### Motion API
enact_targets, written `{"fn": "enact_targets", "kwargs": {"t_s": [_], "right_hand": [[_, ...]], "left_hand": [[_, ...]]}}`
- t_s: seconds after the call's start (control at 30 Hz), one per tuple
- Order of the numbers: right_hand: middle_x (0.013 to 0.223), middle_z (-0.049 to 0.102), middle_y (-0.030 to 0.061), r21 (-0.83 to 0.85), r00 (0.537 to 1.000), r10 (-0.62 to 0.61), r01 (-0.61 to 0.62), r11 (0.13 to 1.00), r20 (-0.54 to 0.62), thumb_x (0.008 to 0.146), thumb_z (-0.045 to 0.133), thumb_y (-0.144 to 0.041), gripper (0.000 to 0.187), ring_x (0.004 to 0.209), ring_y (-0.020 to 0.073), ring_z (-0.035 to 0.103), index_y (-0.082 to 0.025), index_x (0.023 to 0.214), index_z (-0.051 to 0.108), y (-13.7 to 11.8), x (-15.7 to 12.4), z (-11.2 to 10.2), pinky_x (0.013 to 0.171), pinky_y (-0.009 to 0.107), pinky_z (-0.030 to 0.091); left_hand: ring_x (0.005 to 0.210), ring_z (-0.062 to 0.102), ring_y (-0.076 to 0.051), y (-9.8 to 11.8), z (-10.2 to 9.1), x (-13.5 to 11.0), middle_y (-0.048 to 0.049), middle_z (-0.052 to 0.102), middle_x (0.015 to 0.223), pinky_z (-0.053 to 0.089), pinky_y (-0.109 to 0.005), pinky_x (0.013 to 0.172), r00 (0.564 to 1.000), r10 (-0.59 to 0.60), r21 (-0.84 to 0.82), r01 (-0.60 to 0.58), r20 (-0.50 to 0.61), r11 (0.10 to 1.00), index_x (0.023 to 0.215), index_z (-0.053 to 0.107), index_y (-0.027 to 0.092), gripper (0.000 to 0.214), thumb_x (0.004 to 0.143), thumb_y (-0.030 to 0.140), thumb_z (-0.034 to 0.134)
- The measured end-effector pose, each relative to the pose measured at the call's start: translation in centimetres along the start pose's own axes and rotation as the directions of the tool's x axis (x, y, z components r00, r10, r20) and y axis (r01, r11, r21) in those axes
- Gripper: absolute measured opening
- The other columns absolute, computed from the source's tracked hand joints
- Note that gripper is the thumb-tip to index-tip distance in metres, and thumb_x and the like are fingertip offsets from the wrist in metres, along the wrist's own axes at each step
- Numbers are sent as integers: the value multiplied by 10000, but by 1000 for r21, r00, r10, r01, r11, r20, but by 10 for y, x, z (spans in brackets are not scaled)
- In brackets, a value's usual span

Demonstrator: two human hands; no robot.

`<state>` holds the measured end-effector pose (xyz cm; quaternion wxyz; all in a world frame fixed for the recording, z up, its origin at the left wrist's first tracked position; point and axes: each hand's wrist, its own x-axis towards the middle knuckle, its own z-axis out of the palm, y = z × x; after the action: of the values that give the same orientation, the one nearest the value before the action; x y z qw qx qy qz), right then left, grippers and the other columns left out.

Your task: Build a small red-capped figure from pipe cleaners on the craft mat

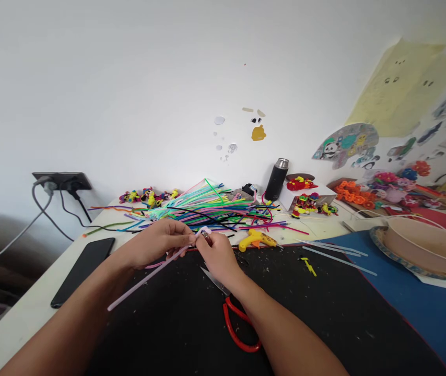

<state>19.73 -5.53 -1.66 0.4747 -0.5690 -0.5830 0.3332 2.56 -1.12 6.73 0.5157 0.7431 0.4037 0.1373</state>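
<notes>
Over the black mat my left hand [164, 241] is closed, its fingers pinching a pale pink pipe cleaner [140, 284] whose free end slants down to the left. My right hand [217, 256] meets it, fingertips closed on the same piece, where a small whitish-lilac curl shows above the fingers. The hands hide most of that worked end. Beneath my right hand and wrist lie scissors with red handles [233, 334], blades partly showing. A yellow glue gun [257, 239] rests just beyond my right hand.
Behind the hands is a pile of coloured pipe cleaners [207, 206]. A black phone [84, 271] lies left. Glue sticks [338, 260], a small yellow piece [308, 266] and a basket [419, 245] are at right. A dark flask [277, 180] stands by the wall.
</notes>
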Motion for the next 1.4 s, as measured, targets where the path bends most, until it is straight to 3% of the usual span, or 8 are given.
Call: {"fn": "enact_targets", "kwargs": {"t_s": [0.2, 0.8, 1.4], "right_hand": [[551, 401, -43, 3, 1000, 2, -2, 1000, -6, 894, 514, -500, 425, 555, 129, 354, -219, 586, 431, -2, 0, 0, 542, 292, 207], [557, 344, -60, 20, 1000, -26, 26, 999, -16, 887, 511, -455, 401, 565, 120, 327, -222, 584, 392, -3, 0, -1, 548, 290, 197], [568, 335, -55, 20, 999, -34, 34, 999, -6, 905, 507, -455, 411, 576, 123, 315, -221, 592, 379, -1, 1, -1, 554, 288, 195]], "left_hand": [[488, 460, -127, 0, -1, 0, 17, 591, 525, 324, -249, 501, 1000, -4, -16, 4, -6, 1000, 660, 663, 196, 331, 781, 493, 743], [505, 464, -130, 11, 0, -4, 34, 578, 541, 366, -252, 504, 1000, -26, -42, 26, -11, 999, 667, 645, 190, 372, 733, 533, 772], [519, 463, -132, 1, -8, -4, 33, 571, 557, 341, -257, 523, 999, -24, -31, 23, -40, 999, 690, 625, 193, 405, 780, 574, 728]]}}
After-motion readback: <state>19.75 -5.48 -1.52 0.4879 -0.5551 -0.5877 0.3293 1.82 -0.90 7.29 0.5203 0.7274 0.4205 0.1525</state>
